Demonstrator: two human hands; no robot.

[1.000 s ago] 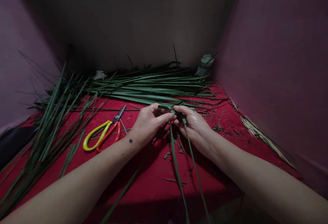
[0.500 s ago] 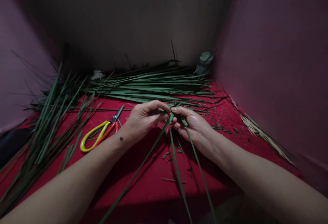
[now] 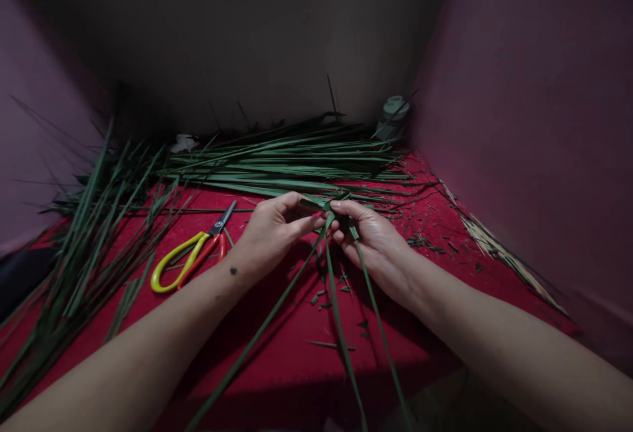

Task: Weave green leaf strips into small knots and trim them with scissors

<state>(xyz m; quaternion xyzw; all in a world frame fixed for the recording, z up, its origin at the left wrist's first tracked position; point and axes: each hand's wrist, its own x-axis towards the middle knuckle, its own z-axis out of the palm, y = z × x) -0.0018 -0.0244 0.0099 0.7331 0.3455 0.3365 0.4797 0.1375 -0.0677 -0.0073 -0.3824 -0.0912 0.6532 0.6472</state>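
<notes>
Mid-frame, the right hand (image 3: 374,237) pinches the folded leaf strips (image 3: 330,219) in its fingers (image 3: 347,208); I cannot tell whether the left hand (image 3: 271,231) grips too, and a slackened pinch could loosen the folds.

The single view looks forward and down from the person's head, near above the red tabletop (image 3: 277,366) — left hand (image 3: 270,234) and right hand (image 3: 373,241) close to the middle — and reaches the dark back wall (image 3: 257,30) at the top.
</notes>
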